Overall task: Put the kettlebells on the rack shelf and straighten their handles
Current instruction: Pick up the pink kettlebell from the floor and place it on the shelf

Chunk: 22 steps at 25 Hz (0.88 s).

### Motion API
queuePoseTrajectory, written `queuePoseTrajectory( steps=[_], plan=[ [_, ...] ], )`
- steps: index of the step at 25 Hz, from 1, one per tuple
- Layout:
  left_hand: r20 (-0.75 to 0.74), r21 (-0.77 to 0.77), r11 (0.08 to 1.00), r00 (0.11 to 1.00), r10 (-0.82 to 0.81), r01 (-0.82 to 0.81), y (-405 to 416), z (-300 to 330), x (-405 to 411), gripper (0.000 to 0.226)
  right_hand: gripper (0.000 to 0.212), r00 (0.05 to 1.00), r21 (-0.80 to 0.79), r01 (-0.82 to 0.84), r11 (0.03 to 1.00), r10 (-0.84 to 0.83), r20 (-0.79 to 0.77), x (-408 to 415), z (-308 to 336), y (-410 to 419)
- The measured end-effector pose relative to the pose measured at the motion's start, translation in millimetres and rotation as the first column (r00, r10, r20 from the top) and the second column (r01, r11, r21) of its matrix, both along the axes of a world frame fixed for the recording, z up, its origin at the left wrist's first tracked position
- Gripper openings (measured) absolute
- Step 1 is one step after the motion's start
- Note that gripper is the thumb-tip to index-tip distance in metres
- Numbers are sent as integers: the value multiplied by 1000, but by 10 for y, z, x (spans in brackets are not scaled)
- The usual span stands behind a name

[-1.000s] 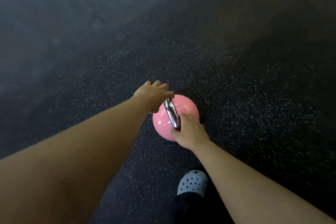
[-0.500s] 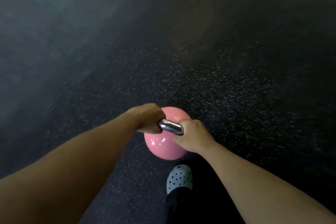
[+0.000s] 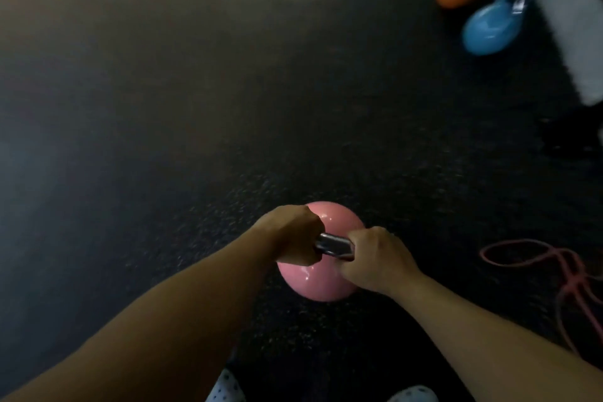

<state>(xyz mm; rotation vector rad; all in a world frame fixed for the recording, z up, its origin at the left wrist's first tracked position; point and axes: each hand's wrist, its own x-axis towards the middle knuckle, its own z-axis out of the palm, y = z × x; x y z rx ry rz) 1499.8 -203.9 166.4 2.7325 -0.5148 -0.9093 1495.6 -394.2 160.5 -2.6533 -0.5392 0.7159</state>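
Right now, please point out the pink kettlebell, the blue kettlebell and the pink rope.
pink kettlebell point(image 3: 321, 287): head view, lower body.
blue kettlebell point(image 3: 487, 26): head view, its rounded body.
pink rope point(image 3: 518, 246): head view, upper loop.

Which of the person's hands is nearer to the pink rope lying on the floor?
Right. The right hand grips the handle's end on the pink rope side; the left hand grips the far end of the pink kettlebell handle.
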Motion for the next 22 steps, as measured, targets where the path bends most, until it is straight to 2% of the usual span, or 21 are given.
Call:
queuePoseTrajectory(
  steps=[4,6,10,14,18,20,22],
  plan=[
    [55,-38,978,978,-203,205,-1622,576,689,13,20,975,38,213,976,-215,53,279,612,-1586],
    [69,-44,946,946,-318,321,-2425,870,902,15,19,943,45,301,952,-305,133,270,863,-2326],
    [203,-36,854,841,-502,519,-3997,1431,1059,16,23,824,-15,505,863,-477,306,68,1387,-3721],
    [361,-60,762,726,-586,645,-5325,1771,1037,17,24,695,-34,623,782,-532,483,-232,1737,-4916],
    [478,-90,669,621,-621,738,-6201,1717,935,20,27,661,-74,672,737,-552,509,-468,1797,-5691],
    [499,-127,631,599,-626,765,-6631,1673,942,23,30,624,-74,704,706,-565,539,-516,1785,-6050],
    [488,-152,582,573,-658,798,-7093,1684,1023,29,43,531,-15,757,653,-603,595,-526,1771,-6405]
  ],
)
